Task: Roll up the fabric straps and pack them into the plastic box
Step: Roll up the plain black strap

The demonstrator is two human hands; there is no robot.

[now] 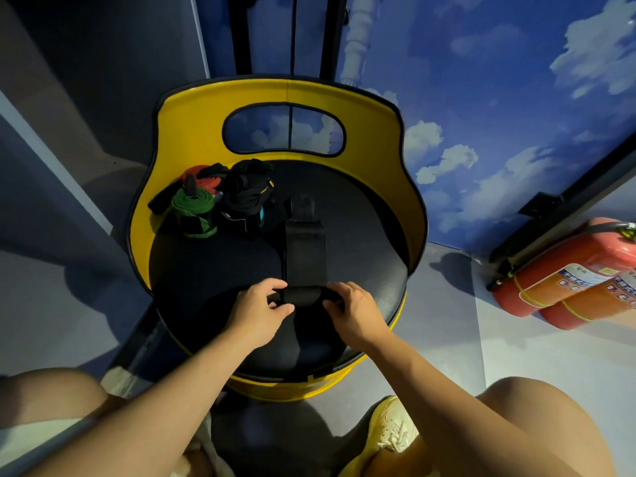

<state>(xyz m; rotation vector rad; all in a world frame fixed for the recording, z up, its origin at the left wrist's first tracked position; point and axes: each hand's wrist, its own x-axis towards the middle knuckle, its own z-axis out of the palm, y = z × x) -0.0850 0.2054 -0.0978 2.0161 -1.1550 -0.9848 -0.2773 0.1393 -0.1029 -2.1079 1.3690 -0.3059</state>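
Left hand [265, 308] and right hand [351, 313], fingers curled, pinch the black strap's roll [303, 295] at the seat's [213, 270] six o'clock.

The black strap [305, 251] is matt woven cloth, its rolled end slightly fuzzy. The seat pad [213, 270] beneath it looks like matt dark fabric with a fine grain, though the dim light makes that hard to settle. The yellow chair shell [192, 132] is smooth and faintly glossy, seemingly plastic, edged with dark piping. The green roll [192, 210] is soft matt cloth. The fire extinguishers [564, 273] have glossy red painted bodies with shiny paper labels. The floor [516, 339] is smooth and matt.
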